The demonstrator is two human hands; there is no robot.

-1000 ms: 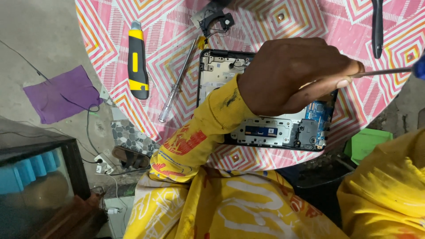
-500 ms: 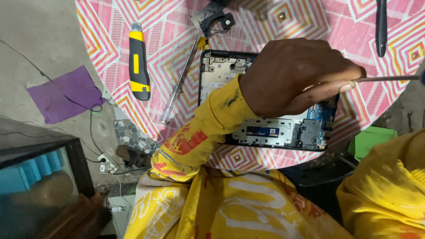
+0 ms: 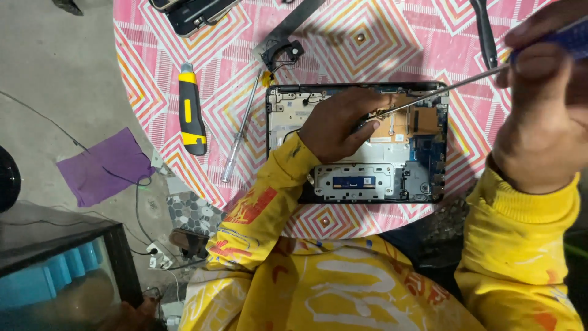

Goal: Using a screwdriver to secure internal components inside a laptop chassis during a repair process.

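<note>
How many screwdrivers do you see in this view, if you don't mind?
2. One lies on the tablecloth left of the opened laptop, clear handle toward the person. The right hand holds the other. More may be hidden.

Left hand (image 3: 335, 124) rests palm-down, fingers curled; right hand (image 3: 542, 104) raised, apparently gripping closed.

Left hand (image 3: 337, 125) rests inside opened laptop (image 3: 358, 144); right hand (image 3: 542, 104) holds screwdriver (image 3: 441, 93).
</note>
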